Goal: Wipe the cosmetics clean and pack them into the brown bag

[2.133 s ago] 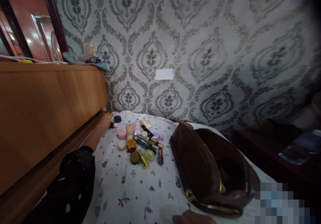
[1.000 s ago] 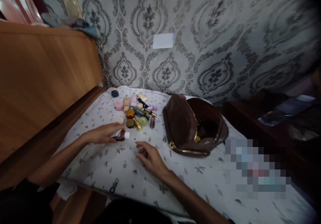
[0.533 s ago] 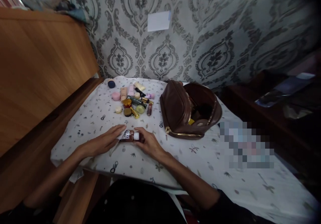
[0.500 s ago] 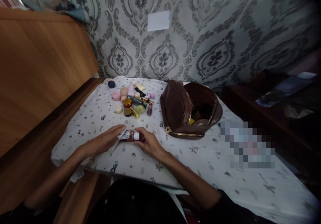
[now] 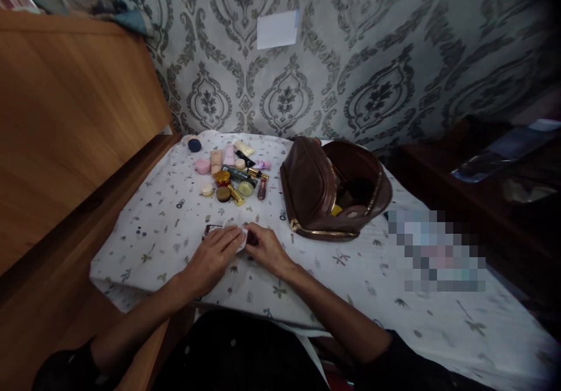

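While a dark bottle is laid on the printed cloth, most of it is covered by the left hand, spread palm-down with fingers together over something white — whether either is gripped cannot be told. Just beside, the right hand is kept half-curled, its hold hidden. Beyond, a pink jar, a beige tube and an open brown bag are set out — any lettering is too small to be read
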The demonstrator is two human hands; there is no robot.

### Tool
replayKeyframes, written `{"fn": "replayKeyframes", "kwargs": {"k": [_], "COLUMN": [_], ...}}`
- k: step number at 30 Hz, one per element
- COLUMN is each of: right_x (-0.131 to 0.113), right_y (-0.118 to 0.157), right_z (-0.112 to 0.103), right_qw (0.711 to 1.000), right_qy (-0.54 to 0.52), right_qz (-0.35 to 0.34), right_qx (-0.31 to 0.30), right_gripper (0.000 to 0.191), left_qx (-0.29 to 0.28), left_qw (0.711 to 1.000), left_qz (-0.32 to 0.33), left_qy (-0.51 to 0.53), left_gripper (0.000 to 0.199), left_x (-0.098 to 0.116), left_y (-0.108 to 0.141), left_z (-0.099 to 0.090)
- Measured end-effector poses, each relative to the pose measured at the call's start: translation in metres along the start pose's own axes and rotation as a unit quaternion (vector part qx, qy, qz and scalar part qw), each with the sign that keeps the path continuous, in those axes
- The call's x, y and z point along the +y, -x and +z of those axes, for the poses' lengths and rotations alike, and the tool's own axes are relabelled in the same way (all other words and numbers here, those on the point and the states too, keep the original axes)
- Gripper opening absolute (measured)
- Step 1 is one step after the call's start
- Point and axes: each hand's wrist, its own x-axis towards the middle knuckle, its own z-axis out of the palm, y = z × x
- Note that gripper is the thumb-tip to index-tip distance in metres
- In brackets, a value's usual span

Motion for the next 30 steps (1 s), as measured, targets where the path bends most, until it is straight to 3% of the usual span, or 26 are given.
{"fn": "replayKeyframes", "kwargs": {"k": [3, 9, 14, 20, 23, 30], "right_x": [-0.001, -0.009, -0.01, -0.009, -0.009, -0.008], "right_y": [-0.001, 0.0, 0.001, 0.003, 0.003, 0.003], "right_z": [0.0, -0.003, -0.003, -0.003, -0.002, 0.0], "right_qw": [0.999, 0.997, 0.998, 0.999, 0.999, 0.999], "right_qy": [-0.019, -0.042, -0.04, -0.041, -0.042, -0.035], "right_qz": [0.026, 0.057, 0.036, -0.003, -0.003, 0.004], "right_qx": [-0.004, -0.019, -0.016, -0.017, -0.015, -0.014], "right_gripper": [0.01, 0.014, 0.016, 0.021, 0.016, 0.011], "left_qx": [-0.002, 0.015, 0.03, 0.047, 0.057, 0.04], "left_qw": [0.999, 0.995, 0.986, 0.978, 0.981, 0.997], "left_qz": [-0.027, -0.095, -0.166, -0.198, -0.185, -0.057], "left_qy": [-0.029, -0.035, 0.013, 0.038, -0.011, -0.044], "left_gripper": [0.051, 0.043, 0.042, 0.043, 0.046, 0.058], "left_x": [-0.001, -0.023, -0.036, -0.034, -0.028, 0.005], "left_y": [0.002, 0.014, 0.028, 0.036, 0.037, 0.026], "left_z": [0.001, -0.009, -0.009, -0.005, -0.003, 0.004]}}
